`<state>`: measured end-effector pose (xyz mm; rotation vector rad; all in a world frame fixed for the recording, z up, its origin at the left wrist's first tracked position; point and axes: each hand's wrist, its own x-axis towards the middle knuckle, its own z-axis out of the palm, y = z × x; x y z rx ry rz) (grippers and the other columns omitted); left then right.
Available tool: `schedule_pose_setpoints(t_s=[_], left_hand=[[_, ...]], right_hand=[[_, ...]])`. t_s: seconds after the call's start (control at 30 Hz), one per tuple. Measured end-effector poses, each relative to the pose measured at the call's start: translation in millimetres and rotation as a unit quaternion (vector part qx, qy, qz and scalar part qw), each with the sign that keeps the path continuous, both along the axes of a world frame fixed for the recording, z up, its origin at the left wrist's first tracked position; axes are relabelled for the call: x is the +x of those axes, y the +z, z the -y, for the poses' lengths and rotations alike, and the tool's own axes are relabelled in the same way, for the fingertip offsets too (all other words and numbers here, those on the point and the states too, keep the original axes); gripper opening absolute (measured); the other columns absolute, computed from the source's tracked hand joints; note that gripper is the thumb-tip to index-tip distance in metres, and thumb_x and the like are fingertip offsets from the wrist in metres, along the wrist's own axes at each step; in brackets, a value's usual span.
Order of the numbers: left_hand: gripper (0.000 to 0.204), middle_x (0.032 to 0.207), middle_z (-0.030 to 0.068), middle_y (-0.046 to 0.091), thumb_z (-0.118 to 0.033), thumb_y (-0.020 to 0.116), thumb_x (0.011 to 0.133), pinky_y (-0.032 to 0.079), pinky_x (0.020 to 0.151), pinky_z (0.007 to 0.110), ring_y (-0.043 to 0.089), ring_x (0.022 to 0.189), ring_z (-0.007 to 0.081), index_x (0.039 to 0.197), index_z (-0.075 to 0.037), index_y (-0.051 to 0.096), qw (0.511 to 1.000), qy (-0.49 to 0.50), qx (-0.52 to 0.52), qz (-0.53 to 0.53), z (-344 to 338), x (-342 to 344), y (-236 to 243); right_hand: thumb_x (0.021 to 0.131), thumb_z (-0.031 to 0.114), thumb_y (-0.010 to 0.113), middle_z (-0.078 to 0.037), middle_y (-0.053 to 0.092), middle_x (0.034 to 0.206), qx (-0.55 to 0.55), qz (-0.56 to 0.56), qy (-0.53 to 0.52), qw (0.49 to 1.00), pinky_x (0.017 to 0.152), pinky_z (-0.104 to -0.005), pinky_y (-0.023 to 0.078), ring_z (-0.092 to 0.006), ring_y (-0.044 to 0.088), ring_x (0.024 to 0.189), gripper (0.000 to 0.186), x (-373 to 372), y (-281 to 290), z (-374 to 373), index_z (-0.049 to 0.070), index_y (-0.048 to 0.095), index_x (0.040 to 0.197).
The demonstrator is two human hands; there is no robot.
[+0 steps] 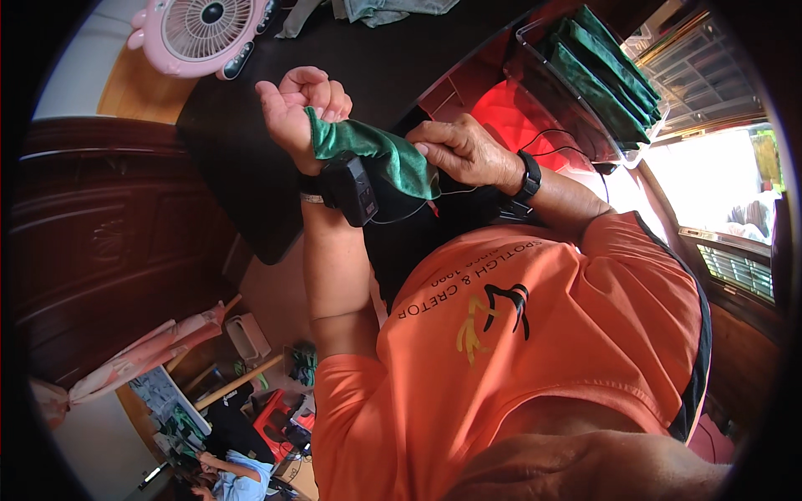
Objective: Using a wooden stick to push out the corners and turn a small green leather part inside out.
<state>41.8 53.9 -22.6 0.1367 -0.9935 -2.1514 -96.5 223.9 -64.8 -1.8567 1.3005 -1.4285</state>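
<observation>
A strip of shiny green velvet cloth [380, 154] stretches between my two hands, with its lower end hanging in folds. My left hand [302, 107] has its palm turned up and fingers curled at the cloth's left end; the thumb stands apart. Cloth partly covers that palm and wrist. With thumb and forefinger pinched, my right hand [468, 150] grips the upper right edge of the velvet. A black box-shaped device [352, 190] is strapped to my left wrist, just below the cloth. A thin pale thread [458, 191] shows beside the cloth's lower right end.
A dark table [242, 134] lies beyond my hands, with a pink fan [200, 29] at its far left and grey-green fabric [384, 8] at the far edge. On the right, a clear plastic bin [522, 71] holds several green velvet pieces near a red seat [505, 108]. Another person [242, 476] is at lower left.
</observation>
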Motion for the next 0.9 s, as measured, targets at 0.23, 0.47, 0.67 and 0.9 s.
schedule_pose_setpoints(t_s=[0.23,0.47,0.67,0.9], left_hand=[[0.072,0.049,-0.0017,0.031,-0.063,0.020,0.090,0.028,0.044,0.026,0.031,0.042,0.0122,0.077,-0.003,0.057,0.999,-0.022,0.024,-0.026,-5.0,-1.0,-2.2],[0.070,0.050,-0.0008,0.034,-0.062,0.024,0.091,0.028,0.045,0.025,0.033,0.044,0.0123,0.085,0.000,0.055,0.999,-0.029,-0.017,0.034,-3.0,3.4,-1.3],[0.077,0.104,0.0177,0.059,-0.062,0.032,0.088,0.045,0.078,0.032,0.057,0.095,0.0240,0.126,0.004,0.042,0.981,0.089,-0.078,0.153,-31.0,14.5,12.3],[0.044,0.101,0.0076,0.057,-0.034,0.045,0.091,0.043,0.073,0.028,0.056,0.088,0.0149,0.119,0.000,0.046,0.943,0.168,-0.149,0.247,-53.7,32.1,-11.2]], right_hand=[[0.092,0.018,0.052,-0.012,0.061,0.069,0.047,0.046,-0.017,0.998,0.057,-0.0318,0.048,-0.0236,0.063,0.064,0.019,-2.3,-8.3,6.6,0.001,0.059,0.093],[0.092,0.015,0.051,-0.012,0.060,0.068,0.034,0.036,0.047,0.998,0.057,-0.0297,0.048,-0.0223,0.063,0.062,0.017,5.0,-6.4,-1.5,0.001,0.059,0.093],[0.089,0.018,0.055,-0.015,0.062,0.074,0.062,0.040,-0.108,0.991,0.058,-0.0346,0.048,-0.0296,0.064,0.069,0.016,-5.7,-12.2,5.0,0.004,0.061,0.095],[0.086,0.013,0.059,-0.012,0.062,0.073,0.016,-0.034,-0.146,0.989,0.057,-0.0315,0.049,-0.0247,0.064,0.067,0.013,-0.4,-7.7,6.9,0.002,0.061,0.094]])
